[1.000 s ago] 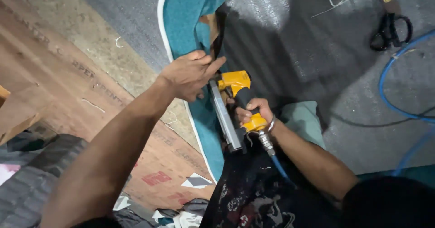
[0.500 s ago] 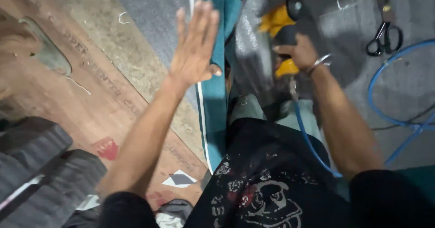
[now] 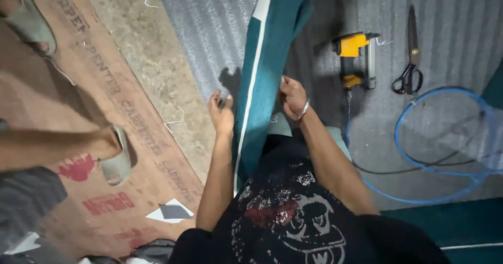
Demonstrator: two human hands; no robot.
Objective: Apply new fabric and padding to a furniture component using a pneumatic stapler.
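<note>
The left hand [image 3: 221,112] and right hand [image 3: 292,96] each pinch a long edge of the upright teal fabric-covered panel [image 3: 267,70], which runs from 6 toward 12 o'clock between them. It looks soft-faced but stiff; the edges give the surest hold. A yellow pneumatic stapler [image 3: 355,59] lies at 2 o'clock, with black scissors [image 3: 409,59] beyond it.

shirt: black, faded red-and-white graphic print | arms: bare | right wrist: thin metal bangle [image 3: 304,109]

Grey floor [image 3: 209,28] bears stapler [image 3: 355,59], scissors [image 3: 409,59], hose [image 3: 445,185].
</note>
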